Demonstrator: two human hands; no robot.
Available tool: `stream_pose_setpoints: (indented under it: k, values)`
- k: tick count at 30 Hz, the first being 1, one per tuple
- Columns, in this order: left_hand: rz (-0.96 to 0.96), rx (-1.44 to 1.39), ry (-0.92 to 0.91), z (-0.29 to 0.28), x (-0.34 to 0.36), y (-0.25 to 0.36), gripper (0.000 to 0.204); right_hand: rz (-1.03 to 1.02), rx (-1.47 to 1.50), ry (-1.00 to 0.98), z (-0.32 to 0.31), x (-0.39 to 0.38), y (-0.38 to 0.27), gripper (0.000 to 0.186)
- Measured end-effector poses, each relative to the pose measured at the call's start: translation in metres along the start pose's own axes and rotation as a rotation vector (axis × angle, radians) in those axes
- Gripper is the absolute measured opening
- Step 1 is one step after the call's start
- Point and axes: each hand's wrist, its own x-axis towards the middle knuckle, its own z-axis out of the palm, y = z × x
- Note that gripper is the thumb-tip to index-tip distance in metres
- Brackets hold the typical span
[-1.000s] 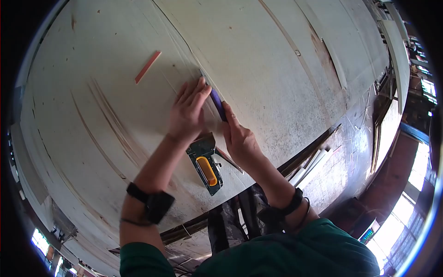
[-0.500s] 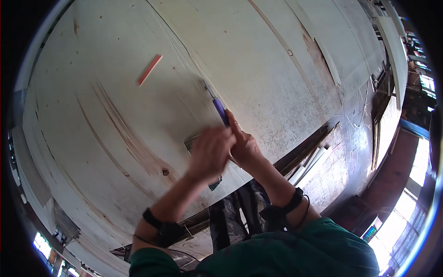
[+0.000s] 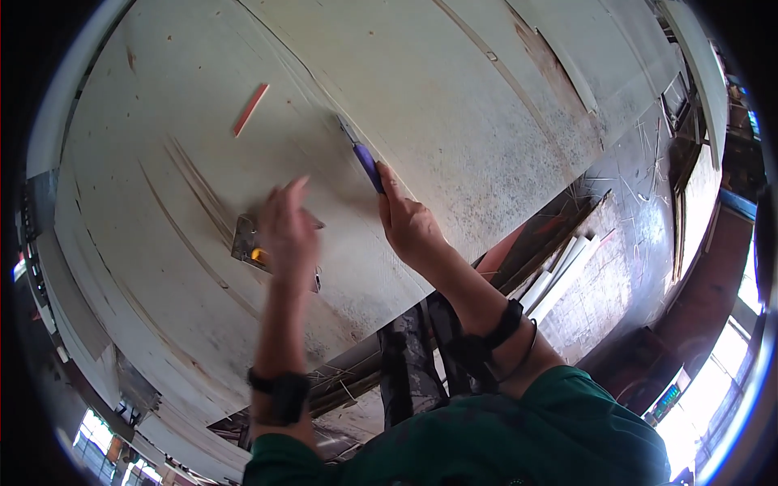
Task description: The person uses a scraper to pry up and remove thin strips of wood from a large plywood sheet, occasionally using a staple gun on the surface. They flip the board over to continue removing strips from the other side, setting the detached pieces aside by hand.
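Observation:
In my right hand (image 3: pixel 412 227) is a knife with a purple handle (image 3: pixel 366 166) and a narrow grey blade, my fingers closed round the handle's near end. Its tip points away to the upper left, along a long seam in the pale wooden sheet (image 3: pixel 454 130). My left hand (image 3: pixel 289 227) is over to the left, smeared by motion, so its grip is unclear. Partly under that hand lies a dark, flat, angular object with a yellow-orange part (image 3: pixel 259 255); its kind is hidden. Farther off, a thin red strip (image 3: pixel 251 110) lies on the sheet.
The sheet has brown streaks, cracks and a raised torn edge (image 3: pixel 567 69) at the far right. Past its near right edge, white strips (image 3: pixel 559 275) lie among scraps and loose fibres. Stacked boards (image 3: pixel 690 202) stand at the right. My legs are close to the near edge.
My left hand has moved left, away from my right hand, and the dark object has shifted left and turned with it. My right hand still grips the knife. The whole view has shifted slightly.

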Motion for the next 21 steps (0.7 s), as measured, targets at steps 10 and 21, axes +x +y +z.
stream_pose_setpoints:
  k: [10, 21]
  values:
    - [0.146, -0.135, 0.371, 0.121, 0.011, 0.036, 0.050, 0.044, 0.143, -0.079, 0.002, -0.009, 0.016, 0.052]
    - [0.213, -0.159, 0.218, 0.127, -0.042, 0.051, 0.042, 0.067, 0.166, -0.103, -0.007, -0.074, 0.038, 0.051]
